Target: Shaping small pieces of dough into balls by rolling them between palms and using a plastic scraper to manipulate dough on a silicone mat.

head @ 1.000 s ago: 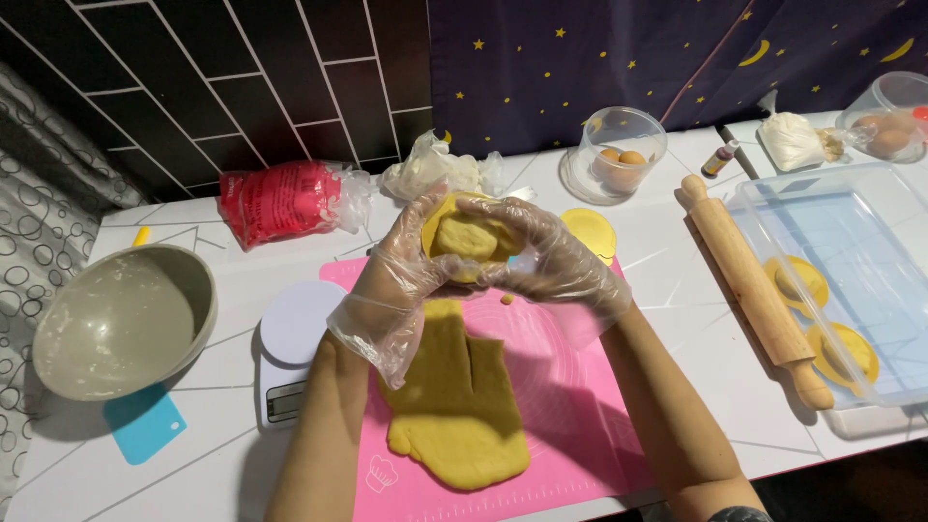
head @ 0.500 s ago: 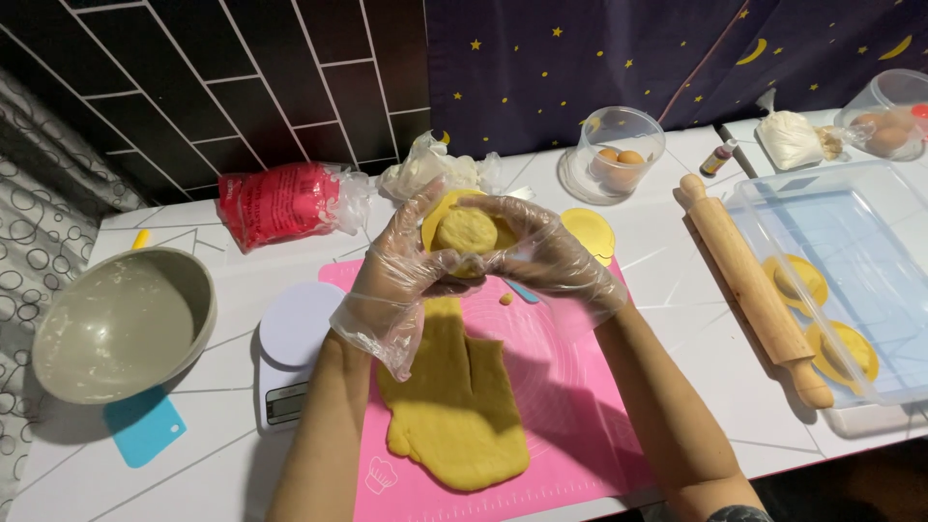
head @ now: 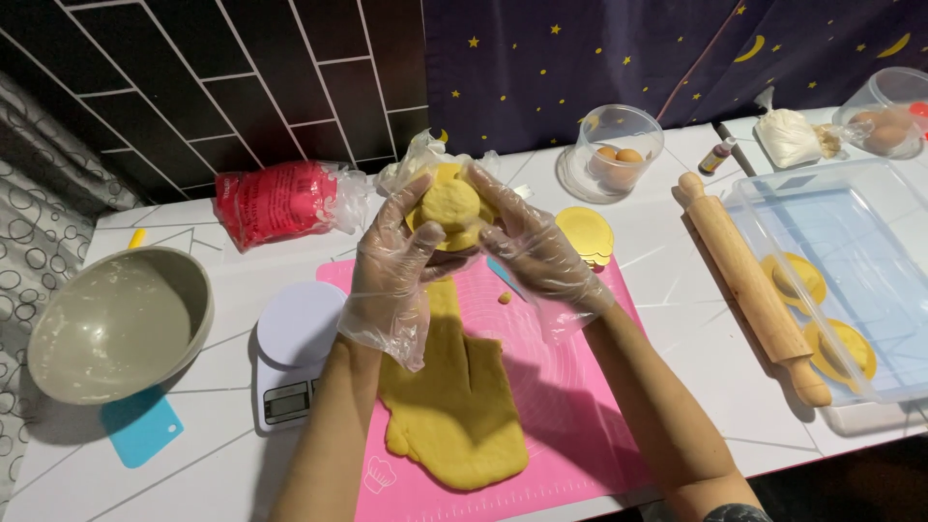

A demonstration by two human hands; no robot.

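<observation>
Both my hands wear clear plastic gloves and hold a round piece of yellow dough (head: 449, 206) above the pink silicone mat (head: 570, 387). My left hand (head: 391, 261) cups the dough from the left and below. My right hand (head: 530, 246) presses on it from the right. A rolled-out sheet of yellow dough (head: 454, 406) lies on the mat beneath my forearms. A small yellow crumb (head: 504, 298) sits on the mat near my right wrist.
A grey bowl (head: 116, 324) and blue scraper (head: 140, 425) lie left, next to a white scale (head: 290, 362). Behind are a red bag (head: 275, 200), a clear bowl with eggs (head: 619, 153) and a yellow round mould (head: 585, 234). Right: rolling pin (head: 749, 280), clear tray (head: 851, 261).
My hands have kept turning and pressing the dough piece, which now looks more like a rounded disc. They stay in nearly the same place above the mat.
</observation>
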